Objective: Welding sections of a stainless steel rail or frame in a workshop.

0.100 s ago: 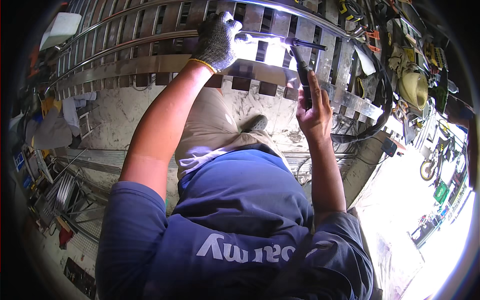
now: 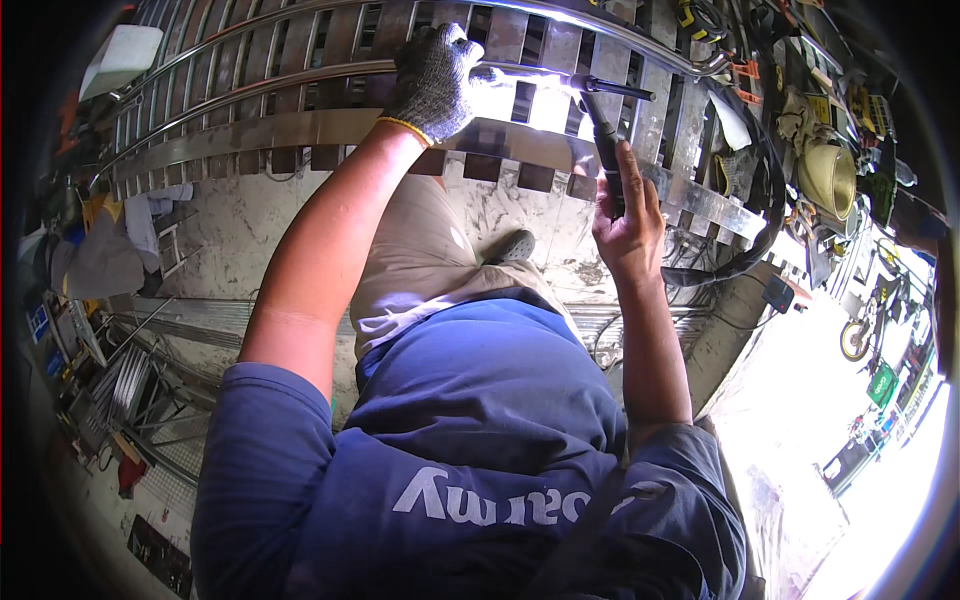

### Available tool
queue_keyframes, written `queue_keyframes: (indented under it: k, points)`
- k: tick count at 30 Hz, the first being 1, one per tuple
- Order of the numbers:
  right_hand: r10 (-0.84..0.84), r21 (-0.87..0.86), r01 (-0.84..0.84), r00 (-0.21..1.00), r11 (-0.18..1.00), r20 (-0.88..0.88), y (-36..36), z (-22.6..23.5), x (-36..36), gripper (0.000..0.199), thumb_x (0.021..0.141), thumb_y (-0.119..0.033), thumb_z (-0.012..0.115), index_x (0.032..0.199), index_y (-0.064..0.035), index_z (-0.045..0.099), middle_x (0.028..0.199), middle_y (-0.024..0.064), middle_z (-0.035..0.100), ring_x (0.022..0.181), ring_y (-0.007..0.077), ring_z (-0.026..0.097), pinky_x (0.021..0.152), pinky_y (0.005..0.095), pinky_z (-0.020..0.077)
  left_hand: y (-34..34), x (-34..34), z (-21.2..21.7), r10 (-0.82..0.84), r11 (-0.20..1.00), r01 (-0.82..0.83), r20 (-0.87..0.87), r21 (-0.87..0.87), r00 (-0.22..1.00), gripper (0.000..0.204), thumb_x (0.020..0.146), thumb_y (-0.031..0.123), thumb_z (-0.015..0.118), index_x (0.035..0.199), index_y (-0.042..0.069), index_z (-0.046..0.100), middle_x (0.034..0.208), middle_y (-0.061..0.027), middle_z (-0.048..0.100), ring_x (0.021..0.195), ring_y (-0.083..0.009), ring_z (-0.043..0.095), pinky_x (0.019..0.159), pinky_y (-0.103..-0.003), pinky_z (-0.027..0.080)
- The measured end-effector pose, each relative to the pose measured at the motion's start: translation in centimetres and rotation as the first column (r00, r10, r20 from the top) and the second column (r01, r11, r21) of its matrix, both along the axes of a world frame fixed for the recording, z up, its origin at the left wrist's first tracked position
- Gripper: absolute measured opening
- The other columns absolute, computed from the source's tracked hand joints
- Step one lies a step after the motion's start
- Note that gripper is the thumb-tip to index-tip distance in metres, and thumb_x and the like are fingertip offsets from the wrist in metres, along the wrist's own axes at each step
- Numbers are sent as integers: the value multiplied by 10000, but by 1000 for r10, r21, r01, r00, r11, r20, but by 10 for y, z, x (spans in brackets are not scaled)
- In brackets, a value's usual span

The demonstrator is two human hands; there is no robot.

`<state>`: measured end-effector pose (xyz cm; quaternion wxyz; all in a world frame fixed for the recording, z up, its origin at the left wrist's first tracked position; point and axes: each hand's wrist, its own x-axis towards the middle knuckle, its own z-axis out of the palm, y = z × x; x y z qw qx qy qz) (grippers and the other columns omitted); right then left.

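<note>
My left hand (image 2: 432, 88), in a grey knit glove with a yellow cuff edge, is closed around a shiny metal tube (image 2: 330, 73) that lies over a slatted metal bench (image 2: 330, 127). My right hand (image 2: 632, 225) is bare and grips the dark handle of a welding torch (image 2: 607, 142), with the index finger laid along it. The torch's head and long black back cap sit just right of a bright white glow at the tube. That glare hides the torch tip and the spot it faces. A second, bent metal tube (image 2: 640, 45) runs along the bench farther back.
A thick black cable (image 2: 770, 215) curves down the bench's right side. Beyond it are a yellowish round container (image 2: 828, 180), a glove (image 2: 736, 172) and various tools. At the left stands a white block (image 2: 122, 58). Metal racks and lengths (image 2: 130, 385) lie lower left.
</note>
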<state>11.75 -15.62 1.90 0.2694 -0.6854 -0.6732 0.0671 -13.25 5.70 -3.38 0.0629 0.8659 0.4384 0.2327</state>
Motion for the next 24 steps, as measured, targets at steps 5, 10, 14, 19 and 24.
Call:
queue_keyframes:
  k: [5, 10, 14, 19, 24]
  points:
    - [-44, 8, 44, 999, 999, -20, 2, 1, -3, 706, 1015, -115, 716, 1659, -174, 432, 960, 199, 691, 750, 379, 732, 598, 492, 611, 0, -1, -7, 42, 999, -43, -67, -16, 997, 358, 837, 385, 870, 1037, 99, 792, 1111, -112, 677, 1076, -352, 665, 939, -507, 517]
    - [-86, -19, 85, 995, 996, -57, 1, 2, -1, 658, 1012, -126, 739, 1613, -76, 477, 1194, 260, 750, 955, 392, 789, 741, 464, 648, -2, 1, -2, 38, 999, -40, -81, -28, 996, 349, 843, 377, 863, 1043, 99, 793, 1115, -106, 676, 1092, -348, 660, 962, -502, 511]
    - [-76, -47, 74, 997, 996, -32, 2, 5, -3, 655, 1010, -125, 742, 1610, -78, 483, 1181, 262, 751, 948, 386, 789, 730, 456, 645, -2, 0, -1, 42, 999, -44, -75, -22, 996, 350, 845, 374, 860, 1056, 103, 793, 1118, -99, 677, 1109, -340, 654, 972, -500, 507]
    - [-52, 10, 53, 998, 999, -46, 2, 2, -3, 652, 1029, -147, 694, 1639, -170, 465, 952, 207, 685, 734, 399, 728, 601, 509, 608, -2, 1, 0, 36, 999, -40, -102, -34, 994, 341, 846, 365, 856, 1062, 110, 786, 1122, -97, 676, 1109, -339, 655, 972, -502, 506]
    - [-56, -3, 56, 998, 998, -29, 1, 3, -4, 642, 1027, -149, 701, 1631, -177, 483, 930, 198, 675, 713, 389, 722, 595, 507, 604, -2, 0, -2, 36, 999, -38, -71, -24, 997, 309, 850, 332, 847, 1058, 111, 781, 1126, -96, 675, 1107, -337, 658, 963, -506, 510]
